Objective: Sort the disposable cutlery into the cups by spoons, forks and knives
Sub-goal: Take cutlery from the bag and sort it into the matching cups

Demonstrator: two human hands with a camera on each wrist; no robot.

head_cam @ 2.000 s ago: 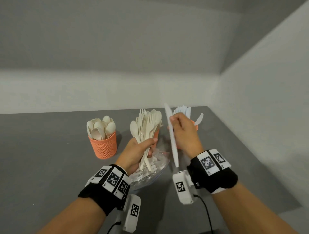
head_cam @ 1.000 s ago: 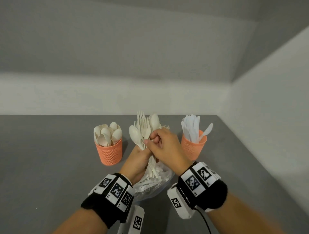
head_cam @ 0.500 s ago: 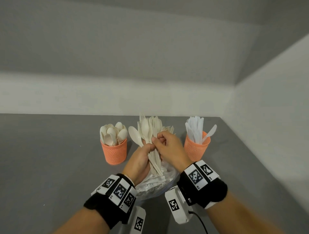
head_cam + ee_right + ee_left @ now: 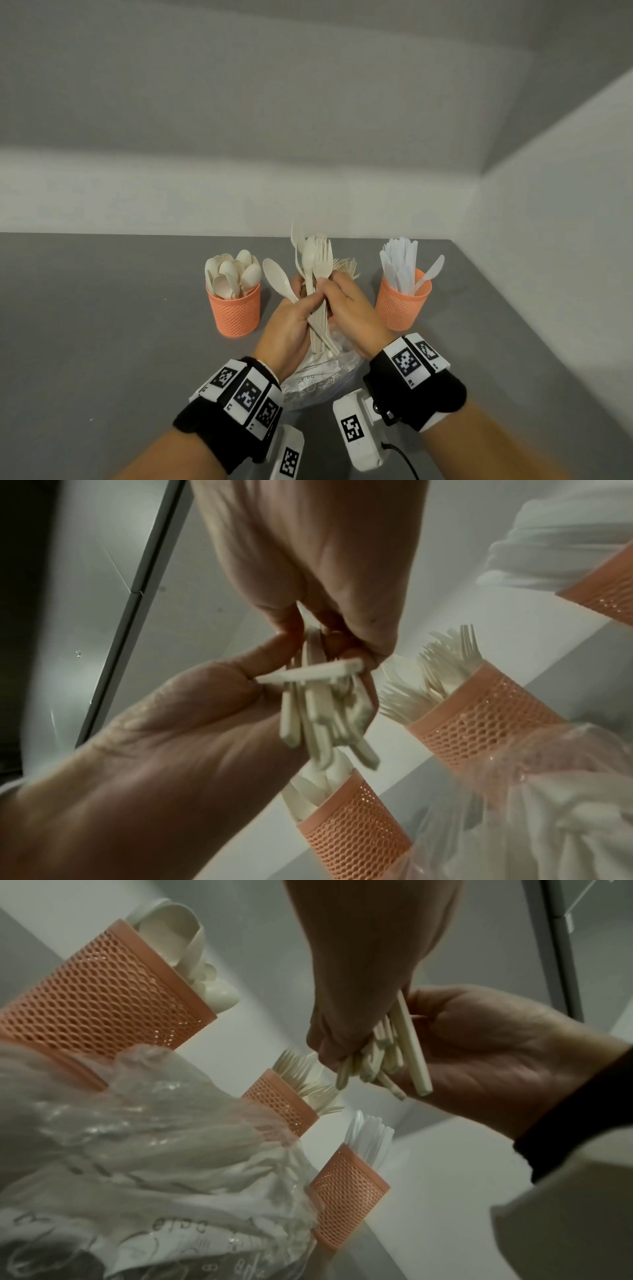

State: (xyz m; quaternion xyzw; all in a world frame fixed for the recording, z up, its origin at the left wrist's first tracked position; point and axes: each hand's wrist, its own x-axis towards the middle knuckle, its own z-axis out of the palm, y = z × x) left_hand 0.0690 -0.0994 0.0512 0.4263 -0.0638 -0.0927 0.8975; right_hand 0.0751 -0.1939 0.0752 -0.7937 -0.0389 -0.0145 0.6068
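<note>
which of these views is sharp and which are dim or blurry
Head view: bright and even, sharp on the spoon cup and knife cup, wall lines bent by the wide lens, forearms soft at the bottom edge. Left wrist view: dim, the plastic bag out of focus up close. Right wrist view: dim, handles of the cutlery bundle smeared.

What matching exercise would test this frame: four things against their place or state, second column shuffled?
Things:
1. spoon cup
2. knife cup
3. left hand
4. plastic bag

Places or states:
A. grips a mixed bundle of forks and spoons
B. lies on the table under both hands
C. stands left of the hands
D. stands right of the hands, with one spoon among white knives

Pairs: 1-C, 2-D, 3-A, 4-B
</note>
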